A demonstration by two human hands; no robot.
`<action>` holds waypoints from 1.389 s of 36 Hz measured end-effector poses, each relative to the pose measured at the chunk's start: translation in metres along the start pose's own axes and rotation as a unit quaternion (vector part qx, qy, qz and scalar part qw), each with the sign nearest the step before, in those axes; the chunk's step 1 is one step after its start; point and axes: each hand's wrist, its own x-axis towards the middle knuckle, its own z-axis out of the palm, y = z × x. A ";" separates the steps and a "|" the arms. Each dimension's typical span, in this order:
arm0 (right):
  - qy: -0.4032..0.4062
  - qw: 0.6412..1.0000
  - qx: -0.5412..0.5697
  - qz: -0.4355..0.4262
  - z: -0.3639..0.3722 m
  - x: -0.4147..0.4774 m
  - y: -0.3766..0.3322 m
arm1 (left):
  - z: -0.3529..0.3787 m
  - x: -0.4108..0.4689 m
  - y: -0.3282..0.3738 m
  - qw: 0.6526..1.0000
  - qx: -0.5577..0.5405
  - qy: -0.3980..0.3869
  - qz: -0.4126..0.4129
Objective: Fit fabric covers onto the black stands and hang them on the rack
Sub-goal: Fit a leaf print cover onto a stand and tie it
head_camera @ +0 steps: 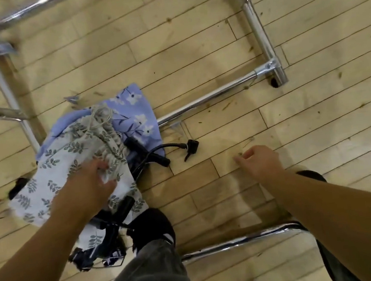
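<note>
Floor (pixel 193 48): pale wood planks, scuffed, flecked with dark debris. Chrome rack (pixel 261 40) tubing spans 10 to 2 o'clock, with another bar low at 5 o'clock. At 8 o'clock lies a pile: white leaf-print cover (pixel 52 168) over a lilac floral cover (pixel 136 113), black stands (pixel 147 155) poking out beneath. Left hand (pixel 92 180) rests on the leaf-print cover, fingers curled into the cloth. Right hand (pixel 260 162) hovers over bare floor at 4 o'clock, fingers loosely bent, holding nothing. Black shoe (pixel 152 224) at 6 o'clock.
</note>
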 end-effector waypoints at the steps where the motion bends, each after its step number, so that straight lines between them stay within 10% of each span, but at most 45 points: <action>1: 0.002 1.000 0.001 -0.001 0.003 0.002 -0.002 | 0.001 0.000 0.000 1.000 0.005 0.002 -0.001; 32: -0.013 0.992 0.115 -0.044 -0.037 -0.097 -0.061 | -0.064 -0.071 0.033 0.971 -0.147 0.158 -0.099; 50: 0.003 0.945 0.171 -0.280 -0.163 -0.289 -0.081 | -0.217 -0.261 0.116 0.962 -0.224 0.119 0.095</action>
